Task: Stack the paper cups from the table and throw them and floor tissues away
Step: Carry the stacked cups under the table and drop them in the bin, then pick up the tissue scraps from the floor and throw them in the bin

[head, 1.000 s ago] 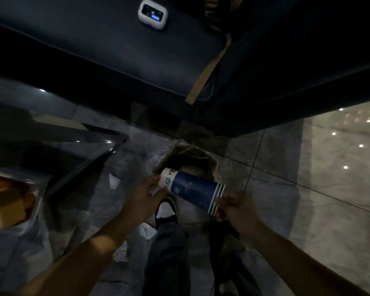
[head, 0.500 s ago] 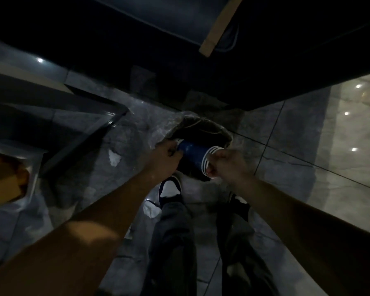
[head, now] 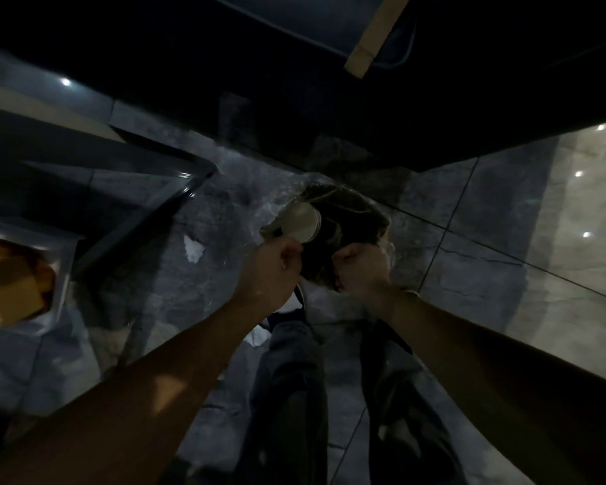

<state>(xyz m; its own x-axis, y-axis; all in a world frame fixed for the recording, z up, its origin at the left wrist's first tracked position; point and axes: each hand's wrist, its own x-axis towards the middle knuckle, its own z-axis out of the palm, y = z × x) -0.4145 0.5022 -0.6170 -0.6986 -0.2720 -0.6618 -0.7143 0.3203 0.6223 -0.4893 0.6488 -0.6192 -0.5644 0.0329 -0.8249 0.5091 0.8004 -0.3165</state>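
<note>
The stack of paper cups [head: 300,222] is tipped over the left rim of the lined waste bin [head: 361,208], its pale end facing me and its blue side hidden. My left hand [head: 273,264] sits just below it, fingers closed against its lower edge. My right hand [head: 361,269] is a closed fist at the bin's near rim, apart from the cups, with nothing visible in it. A white tissue [head: 193,248] lies on the floor left of the bin. Another tissue [head: 259,336] lies by my left leg.
A glass table corner [head: 193,176] juts in from the left, with an orange box [head: 11,285] on the table. A dark sofa with a tan strap [head: 371,40] fills the top. My legs [head: 291,397] stand right below the bin. Pale tiles spread to the right.
The cup stack went from lying across both hands to tipping into the bin, its pale end now up. My right hand has come off it. The view has closed in on the bin.
</note>
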